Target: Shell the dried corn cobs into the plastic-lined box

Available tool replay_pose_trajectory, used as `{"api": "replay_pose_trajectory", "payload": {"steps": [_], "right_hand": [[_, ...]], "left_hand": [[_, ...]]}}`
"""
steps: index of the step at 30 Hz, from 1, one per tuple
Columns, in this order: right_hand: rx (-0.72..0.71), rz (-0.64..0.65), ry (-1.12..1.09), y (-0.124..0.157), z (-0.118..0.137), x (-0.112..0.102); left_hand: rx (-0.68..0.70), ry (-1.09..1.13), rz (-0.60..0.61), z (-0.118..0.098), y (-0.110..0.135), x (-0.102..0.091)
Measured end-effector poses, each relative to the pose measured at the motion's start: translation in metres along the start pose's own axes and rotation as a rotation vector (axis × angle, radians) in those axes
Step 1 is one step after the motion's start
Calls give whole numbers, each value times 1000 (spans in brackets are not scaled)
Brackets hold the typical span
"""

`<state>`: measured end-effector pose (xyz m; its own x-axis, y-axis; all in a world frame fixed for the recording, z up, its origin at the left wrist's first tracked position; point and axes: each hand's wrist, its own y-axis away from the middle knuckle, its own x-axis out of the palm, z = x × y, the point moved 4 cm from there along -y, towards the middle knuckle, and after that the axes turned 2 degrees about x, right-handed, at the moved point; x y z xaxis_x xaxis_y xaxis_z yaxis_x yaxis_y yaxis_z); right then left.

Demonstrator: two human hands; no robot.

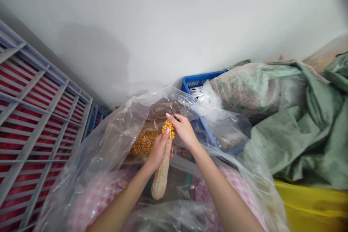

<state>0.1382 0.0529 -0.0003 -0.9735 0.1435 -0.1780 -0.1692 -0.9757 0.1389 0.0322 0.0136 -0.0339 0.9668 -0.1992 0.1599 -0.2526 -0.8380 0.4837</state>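
A corn cob [161, 175] slants down toward me, stripped bare along most of its length. Yellow kernels [169, 129] still cover its top end. My left hand [160, 148] is wrapped round the cob just below these kernels. At the cob's top, my right hand [185, 129] is closed with its thumb by the kernels. A thin dark tool with a green part [176, 118] shows at its fingers; the rest of it is hidden by the hand. Loose corn kernels [145, 142] lie in a heap behind my left hand, inside a clear plastic bag [107, 145].
A grey-purple slatted crate [51, 105] with red behind its slats stands at left. Behind on the right, a blue basket [202, 77] holds bags. Green cloth [296, 134] and a yellow object [312, 203] are at right. A white wall [168, 25] rises in front.
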Motion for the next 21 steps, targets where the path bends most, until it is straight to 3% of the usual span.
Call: {"api": "replay_pose_trajectory", "payload": {"steps": [10, 13, 17, 21], "right_hand": [[45, -19, -57, -4, -5, -4], [54, 1, -76, -3, -3, -3], [18, 25, 9, -1, 0, -1], [25, 9, 14, -2, -2, -1]], "left_hand": [[77, 84, 80, 2, 2, 8], [13, 155, 152, 3, 1, 8], [-104, 137, 64, 6, -1, 5], [-48, 120, 26, 3, 1, 6]]}}
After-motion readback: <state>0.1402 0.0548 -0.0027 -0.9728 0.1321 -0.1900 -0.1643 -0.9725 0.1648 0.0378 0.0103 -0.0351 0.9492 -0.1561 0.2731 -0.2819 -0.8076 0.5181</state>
